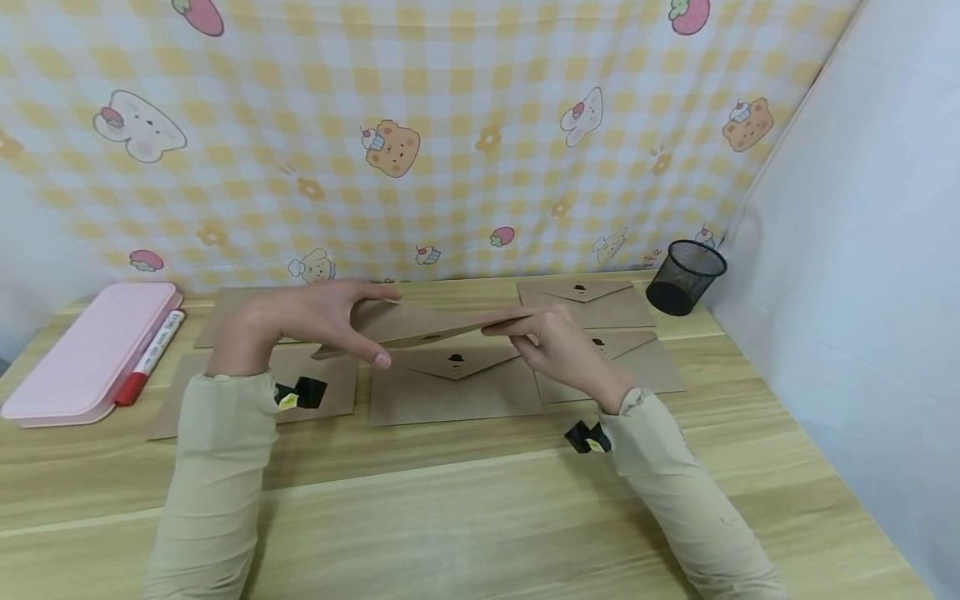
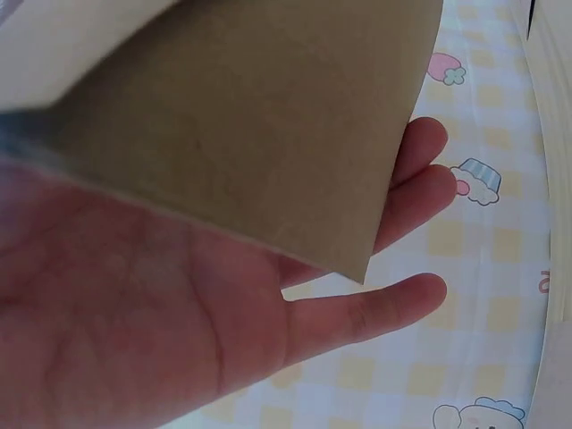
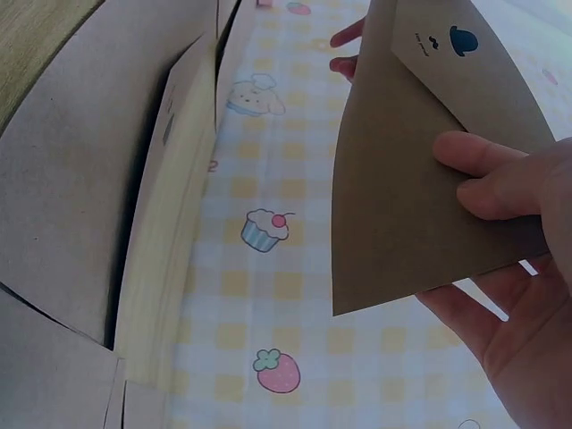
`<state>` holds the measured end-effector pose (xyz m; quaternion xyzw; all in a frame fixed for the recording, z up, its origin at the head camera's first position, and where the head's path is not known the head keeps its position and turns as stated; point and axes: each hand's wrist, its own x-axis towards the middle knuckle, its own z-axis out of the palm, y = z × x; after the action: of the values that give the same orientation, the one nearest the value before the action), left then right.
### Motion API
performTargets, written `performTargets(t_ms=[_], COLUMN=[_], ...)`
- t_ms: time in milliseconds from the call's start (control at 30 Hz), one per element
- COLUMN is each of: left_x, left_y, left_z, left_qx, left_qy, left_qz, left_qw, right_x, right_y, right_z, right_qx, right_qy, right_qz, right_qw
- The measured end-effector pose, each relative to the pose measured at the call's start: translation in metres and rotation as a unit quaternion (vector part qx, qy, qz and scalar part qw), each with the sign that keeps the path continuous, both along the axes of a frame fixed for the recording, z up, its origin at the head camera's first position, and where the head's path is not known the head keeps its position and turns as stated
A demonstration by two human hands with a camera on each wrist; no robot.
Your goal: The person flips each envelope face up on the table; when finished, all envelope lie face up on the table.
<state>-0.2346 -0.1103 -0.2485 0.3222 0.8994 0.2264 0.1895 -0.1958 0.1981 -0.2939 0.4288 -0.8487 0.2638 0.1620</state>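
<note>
A brown kraft envelope (image 3: 393,206) with a small black hat print on its flap is held bowed above the table. My right hand (image 1: 558,346) pinches its right end, with fingers on both faces in the right wrist view. Around the left end my left hand (image 1: 322,321) is spread, thumb apart from the fingers. In the left wrist view the envelope's corner crosses in front of the palm and the fingers extend past its edge. Directly below lies another envelope (image 1: 457,396), flap side up, its upper edge partly covered by the held one.
More envelopes lie at the left (image 1: 330,379) and right (image 1: 645,367) in two rows. A pink case (image 1: 90,358) and a red-capped marker (image 1: 150,358) are at the far left. A black mesh pen cup (image 1: 686,279) stands tilted-looking at the back right, near the patterned curtain (image 1: 450,167).
</note>
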Motion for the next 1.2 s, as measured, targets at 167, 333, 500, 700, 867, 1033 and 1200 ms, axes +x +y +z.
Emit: performTargets(t_ms=[167,333,500,700,867,1033,1200], left_x=[-0.002,-0.003,-0.003,0.0,-0.002,-0.004,-0.004], left_y=[0.001,-0.003,-0.009,-0.008,-0.002,-0.001,-0.002], left_z=[-0.002,-0.003,-0.001,0.005,0.003,-0.001,-0.002], left_qx=[0.018,0.036,0.056,0.046,0.032,0.037,0.041], left_qy=[-0.013,-0.038,-0.06,-0.065,-0.062,-0.061,-0.063], left_qz=[-0.01,-0.01,-0.017,-0.005,0.006,0.005,0.0], left_qw=[0.9997,0.9986,0.9965,0.9968,0.9976,0.9975,0.9972], right_x=[0.0,0.002,0.003,0.003,0.002,0.002,0.002], right_y=[0.001,-0.001,-0.002,-0.003,-0.001,0.0,-0.001], right_z=[0.001,0.003,0.002,0.002,0.002,0.003,0.005], right_qx=[0.005,0.009,-0.001,-0.026,-0.052,-0.055,-0.052], right_qy=[0.008,0.043,0.056,0.086,0.111,0.107,0.114], right_qz=[-0.01,-0.002,0.015,0.011,-0.002,0.008,0.007], right_qw=[1.0,0.999,0.998,0.996,0.992,0.993,0.992])
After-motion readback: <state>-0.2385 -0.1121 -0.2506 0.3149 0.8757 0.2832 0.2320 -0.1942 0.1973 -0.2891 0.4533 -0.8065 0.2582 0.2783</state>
